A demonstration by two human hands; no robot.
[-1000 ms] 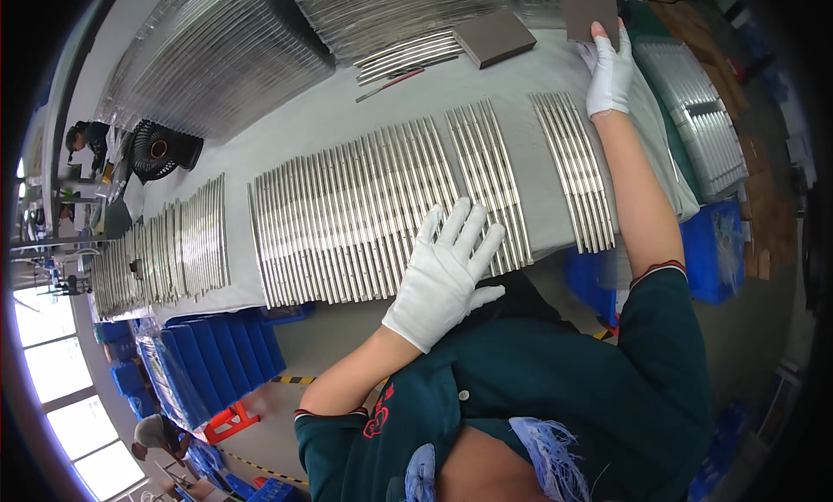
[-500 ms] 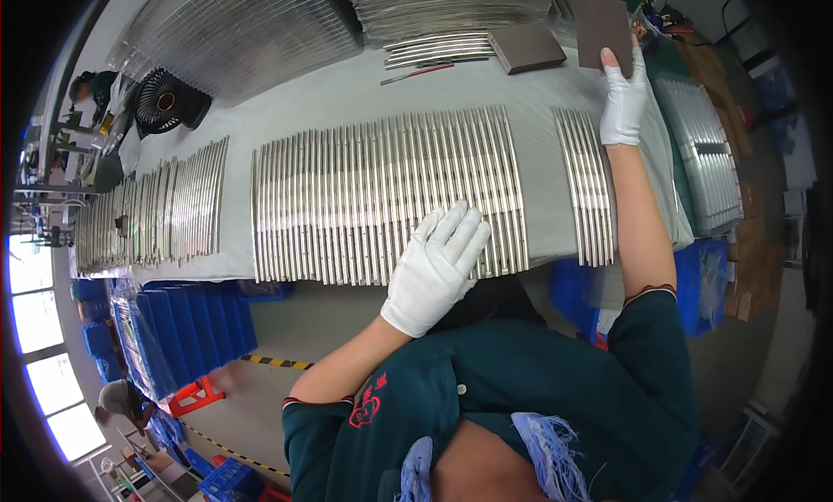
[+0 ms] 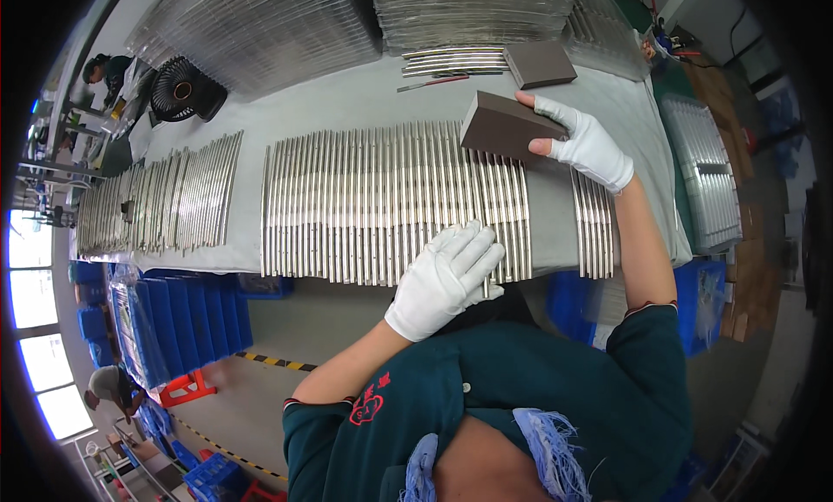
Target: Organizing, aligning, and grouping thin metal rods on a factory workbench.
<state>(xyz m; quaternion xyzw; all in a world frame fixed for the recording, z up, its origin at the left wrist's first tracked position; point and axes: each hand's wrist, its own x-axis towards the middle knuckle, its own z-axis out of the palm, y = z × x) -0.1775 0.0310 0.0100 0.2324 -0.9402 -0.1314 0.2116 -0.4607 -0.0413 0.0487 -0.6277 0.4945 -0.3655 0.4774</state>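
A wide row of shiny metal rods [image 3: 364, 190] lies side by side on the pale cloth. My left hand [image 3: 447, 276], in a white glove, rests on the rods' near ends toward the right, its fingers stretched out flat. In my right hand [image 3: 586, 142], whose white glove leaves the thumb and at least one fingertip bare, is a thick grey-brown sanding block [image 3: 503, 124]. It is tilted over the far ends of the rods at the right; whether it touches them I cannot tell. A second sanding block [image 3: 540, 65] lies farther back.
Smaller rod groups lie at the right [image 3: 593, 229] and left [image 3: 186, 194]. Several bent rods [image 3: 455, 61] and a thin red tool [image 3: 434, 84] lie behind. Stacked clear trays [image 3: 260, 33] line the back, near a black fan [image 3: 184, 90]. Blue crates [image 3: 186, 315] stand below the table.
My right hand has brought the sanding block from the far right corner toward me and left, over the rods. My left hand stays on the rods, shifted slightly right and nearer in the picture.
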